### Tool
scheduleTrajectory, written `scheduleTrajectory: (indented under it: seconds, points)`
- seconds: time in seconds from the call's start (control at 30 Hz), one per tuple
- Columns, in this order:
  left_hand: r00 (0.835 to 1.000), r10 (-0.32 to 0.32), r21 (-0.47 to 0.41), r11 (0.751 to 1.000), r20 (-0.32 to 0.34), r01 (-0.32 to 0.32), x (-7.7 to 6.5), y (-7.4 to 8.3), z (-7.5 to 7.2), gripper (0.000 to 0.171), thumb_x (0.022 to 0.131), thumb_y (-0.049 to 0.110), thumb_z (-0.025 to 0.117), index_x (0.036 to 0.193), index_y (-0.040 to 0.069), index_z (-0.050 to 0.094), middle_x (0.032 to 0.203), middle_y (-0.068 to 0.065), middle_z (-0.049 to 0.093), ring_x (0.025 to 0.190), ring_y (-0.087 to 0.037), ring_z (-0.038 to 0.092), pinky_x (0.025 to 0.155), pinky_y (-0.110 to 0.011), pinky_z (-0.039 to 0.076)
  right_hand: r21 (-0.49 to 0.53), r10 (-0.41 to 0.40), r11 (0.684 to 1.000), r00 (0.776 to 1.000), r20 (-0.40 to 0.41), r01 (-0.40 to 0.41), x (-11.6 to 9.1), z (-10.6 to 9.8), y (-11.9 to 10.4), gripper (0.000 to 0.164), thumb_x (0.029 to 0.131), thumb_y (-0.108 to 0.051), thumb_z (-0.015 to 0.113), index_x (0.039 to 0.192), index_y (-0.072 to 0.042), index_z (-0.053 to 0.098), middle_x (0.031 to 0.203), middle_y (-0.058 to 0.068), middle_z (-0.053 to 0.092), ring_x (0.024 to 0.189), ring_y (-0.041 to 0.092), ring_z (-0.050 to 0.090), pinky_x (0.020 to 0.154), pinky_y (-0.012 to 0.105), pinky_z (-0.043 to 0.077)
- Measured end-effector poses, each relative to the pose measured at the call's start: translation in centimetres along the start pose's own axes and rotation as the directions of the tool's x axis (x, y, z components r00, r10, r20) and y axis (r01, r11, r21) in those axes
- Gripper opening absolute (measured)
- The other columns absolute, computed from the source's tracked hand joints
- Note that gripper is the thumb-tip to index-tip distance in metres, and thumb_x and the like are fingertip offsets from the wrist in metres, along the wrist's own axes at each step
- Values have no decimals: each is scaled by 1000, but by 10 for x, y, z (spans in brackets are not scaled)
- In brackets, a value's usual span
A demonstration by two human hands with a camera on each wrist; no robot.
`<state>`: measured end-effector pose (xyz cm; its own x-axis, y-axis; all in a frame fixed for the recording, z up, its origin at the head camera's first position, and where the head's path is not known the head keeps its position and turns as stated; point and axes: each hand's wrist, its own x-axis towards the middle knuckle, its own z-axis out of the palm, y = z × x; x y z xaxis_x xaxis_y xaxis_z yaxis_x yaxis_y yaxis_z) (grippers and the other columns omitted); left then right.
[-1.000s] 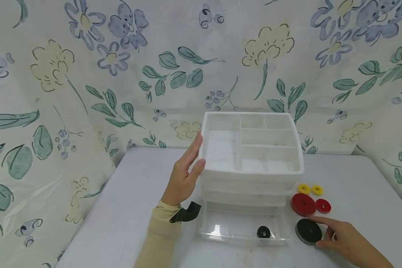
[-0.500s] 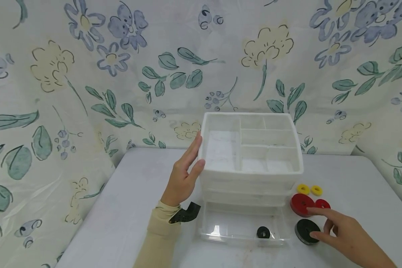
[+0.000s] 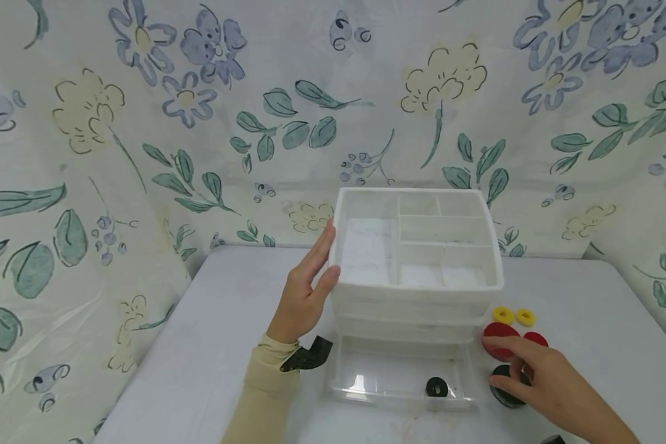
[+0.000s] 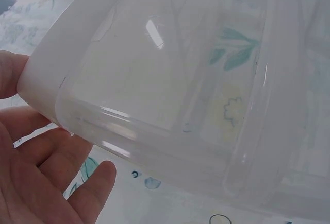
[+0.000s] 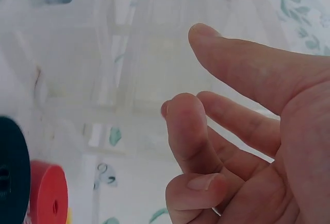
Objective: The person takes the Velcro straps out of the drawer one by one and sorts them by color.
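Observation:
A white plastic organizer [image 3: 416,302] with a compartmented top stands on the table. My left hand [image 3: 302,296] rests along its left side, fingers straight and thumb near the front corner. Its lower clear drawer [image 3: 388,364] is pulled out with a small black ring [image 3: 436,387] inside. To the right, my right hand [image 3: 549,382] hovers over a large black disc [image 3: 509,399] and a large red disc [image 3: 502,330], partly hiding both. In the right wrist view nothing lies between the thumb [image 5: 232,62] and the loosely bent fingers.
A smaller red disc [image 3: 536,338] lies beside the large red one. Behind them are two yellow rings [image 3: 502,316]. A flower-patterned sheet [image 3: 288,154] hangs behind the white table [image 3: 222,320].
My right hand has left the edge of the large black disc and moved left and up across the large red disc. The left hand and organizer have stayed put.

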<state>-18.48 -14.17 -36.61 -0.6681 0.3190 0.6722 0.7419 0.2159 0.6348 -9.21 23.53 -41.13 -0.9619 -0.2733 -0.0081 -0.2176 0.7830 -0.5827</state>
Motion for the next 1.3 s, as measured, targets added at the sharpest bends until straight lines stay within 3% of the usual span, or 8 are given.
scheduleTrajectory:
  seconds: [0.27, 0.63, 0.87, 1.03, 1.3]
  points:
    - [1000, 1, 8, 1000, 3, -1, 0, 1, 0, 61, 103, 0, 50, 158, 4, 26, 166, -6, 21, 152, -23, 22, 120, -36, 26, 61, -83, 995, 995, 51, 80, 8, 5, -12, 52, 84, -29, 82, 130, -12, 65, 75, -9, 50, 64, 3, 47, 54, 18, 46]
    - [1000, -11, 10, 1000, 1, 11, -1, 0, 0, 61, 103, 2, 51, 159, 5, 26, 166, -5, 20, 152, -23, 21, 120, -35, 25, 83, -54, 996, 988, 143, 43, 22, 16, -27, 51, 82, -27, 84, 126, -10, 66, 77, -7, 55, 62, 6, 51, 57, 20, 54]
    - [1000, -15, 7, 1000, 2, 15, 0, 0, 0, 57, 106, 13, 50, 159, 6, 27, 166, -4, 21, 152, -24, 22, 120, -36, 26, 72, -31, 997, 982, 185, 17, 28, 24, -30, 55, 79, -28, 87, 128, -14, 66, 92, -6, 62, 66, 6, 53, 63, 19, 56]
    - [1000, -5, 3, 1000, -2, 5, 0, 0, 0, 56, 108, 20, 49, 158, 6, 28, 166, -4, 22, 152, -25, 22, 120, -37, 25, 15, -81, 997, 977, 198, 80, 31, 28, -36, 51, 78, -20, 87, 125, -17, 68, 107, -3, 66, 68, 4, 52, 68, 19, 57]
    - [1000, -7, 4, 1000, -6, 7, 0, 1, 1, 58, 104, 5, 51, 158, 5, 29, 166, -6, 22, 152, -24, 22, 120, -35, 26, 23, -202, 979, 944, 262, 203, 42, 35, -35, 45, 78, -15, 87, 120, -17, 72, 115, 1, 68, 79, 8, 58, 71, 24, 59]
